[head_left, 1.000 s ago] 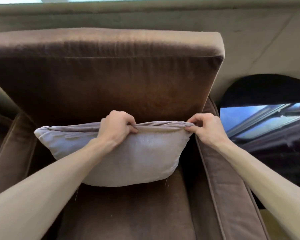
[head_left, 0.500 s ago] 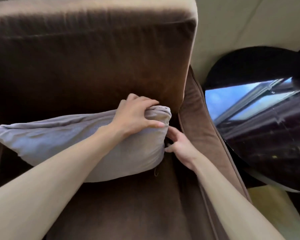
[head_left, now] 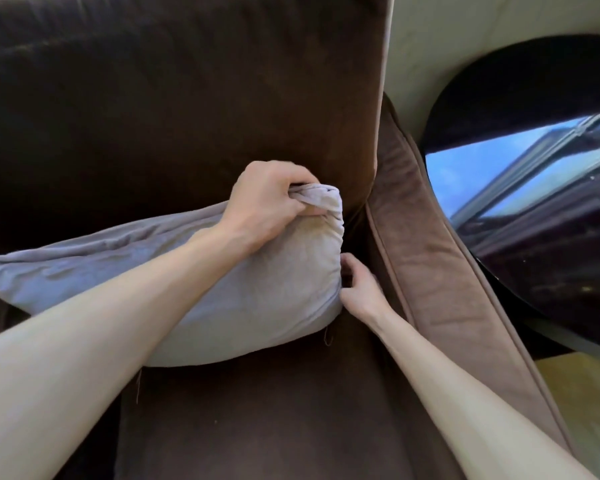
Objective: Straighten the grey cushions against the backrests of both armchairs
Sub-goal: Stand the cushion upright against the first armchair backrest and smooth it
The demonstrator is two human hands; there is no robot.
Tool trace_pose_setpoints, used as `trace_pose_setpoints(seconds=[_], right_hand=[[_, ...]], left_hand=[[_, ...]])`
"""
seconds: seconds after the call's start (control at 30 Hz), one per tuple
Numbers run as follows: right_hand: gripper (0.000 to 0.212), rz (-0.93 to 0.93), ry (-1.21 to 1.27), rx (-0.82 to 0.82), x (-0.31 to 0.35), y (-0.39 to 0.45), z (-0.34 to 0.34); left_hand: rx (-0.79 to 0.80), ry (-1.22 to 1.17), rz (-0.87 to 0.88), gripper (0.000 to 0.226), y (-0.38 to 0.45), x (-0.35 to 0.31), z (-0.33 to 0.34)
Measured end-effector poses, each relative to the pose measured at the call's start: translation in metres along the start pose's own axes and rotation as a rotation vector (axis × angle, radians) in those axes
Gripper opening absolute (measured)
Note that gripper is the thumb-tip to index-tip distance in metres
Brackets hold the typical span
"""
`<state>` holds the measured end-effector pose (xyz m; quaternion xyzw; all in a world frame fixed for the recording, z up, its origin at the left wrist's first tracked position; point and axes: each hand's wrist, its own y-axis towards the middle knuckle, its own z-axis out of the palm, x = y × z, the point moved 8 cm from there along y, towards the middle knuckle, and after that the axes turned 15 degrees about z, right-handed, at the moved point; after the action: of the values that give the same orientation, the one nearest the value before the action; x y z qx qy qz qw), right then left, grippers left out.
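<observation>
The left hand (head_left: pixel 267 206) grips the cushion's (head_left: pixel 222 296) top right corner; the right hand (head_left: pixel 361 296) pinches its right edge, on the armchair (head_left: pixel 187 98).

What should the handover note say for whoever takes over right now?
Left hand: grip bunched on the grey cushion's upper right corner.
Right hand: fingers curled at the cushion's right edge, by the armrest.
Cushion: on the seat, tilted, in front of the backrest.
Done: nothing yet.
Left: square this cushion up against the backrest; second armchair out of view.
</observation>
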<state>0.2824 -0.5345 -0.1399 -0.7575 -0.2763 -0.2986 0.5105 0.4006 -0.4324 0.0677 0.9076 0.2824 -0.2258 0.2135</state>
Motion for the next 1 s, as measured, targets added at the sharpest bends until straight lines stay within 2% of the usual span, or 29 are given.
trace_pose_setpoints(seconds=[0.07,0.1,0.17,0.23,0.27,0.37,0.43,0.53,0.6,0.73,0.8,0.83,0.87,0.93,1.0], right_hand=[[0.059,0.075,-0.144,0.022,-0.011,0.013,0.012],[0.057,0.122,-0.195,0.056,-0.017,0.018,0.018],[0.034,0.146,-0.26,0.074,-0.027,0.025,0.026],[0.013,0.115,-0.246,-0.019,-0.038,0.027,0.023],[0.008,0.105,-0.208,-0.066,-0.045,0.026,0.022],[0.014,0.158,-0.113,-0.118,-0.061,0.022,0.022],[0.014,0.2,-0.163,-0.086,-0.053,0.026,0.025],[0.021,0.239,-0.236,-0.086,-0.028,0.032,0.015],[0.027,0.178,-0.111,-0.116,0.001,0.027,0.0],[0.019,0.01,0.37,-0.145,0.076,-0.009,-0.035],[0.03,-0.107,0.463,-0.106,0.122,-0.034,-0.05],[0.031,-0.181,0.449,-0.069,0.14,-0.048,-0.053],[0.027,-0.271,0.345,-0.047,0.158,-0.062,-0.053],[0.022,-0.368,-0.048,-0.053,0.175,-0.074,-0.043],[0.024,-0.371,-0.401,-0.106,0.177,-0.072,-0.036]], left_hand=[[-0.03,-0.011,0.002,0.018,0.001,0.001,-0.002],[-0.034,-0.007,0.0,0.016,0.001,0.002,0.0],[-0.036,0.017,-0.015,0.011,0.0,0.004,0.005],[-0.06,0.036,-0.02,0.003,-0.001,0.003,0.005],[-0.094,0.04,-0.032,0.007,0.0,0.004,0.001],[-0.156,0.04,-0.076,0.014,-0.002,0.008,-0.004],[-0.114,0.011,-0.071,0.007,-0.003,0.005,-0.003],[0.011,-0.045,-0.1,0.025,-0.008,0.014,-0.009],[0.093,-0.009,-0.122,0.035,-0.022,0.027,-0.026],[0.234,0.075,-0.227,0.045,-0.087,0.07,-0.081],[0.27,0.162,-0.292,0.069,-0.128,0.095,-0.116],[0.289,0.217,-0.336,0.078,-0.147,0.109,-0.131],[0.315,0.284,-0.384,0.076,-0.166,0.123,-0.146],[0.328,0.389,-0.472,0.05,-0.198,0.146,-0.17],[0.242,0.396,-0.526,0.024,-0.216,0.158,-0.184]])
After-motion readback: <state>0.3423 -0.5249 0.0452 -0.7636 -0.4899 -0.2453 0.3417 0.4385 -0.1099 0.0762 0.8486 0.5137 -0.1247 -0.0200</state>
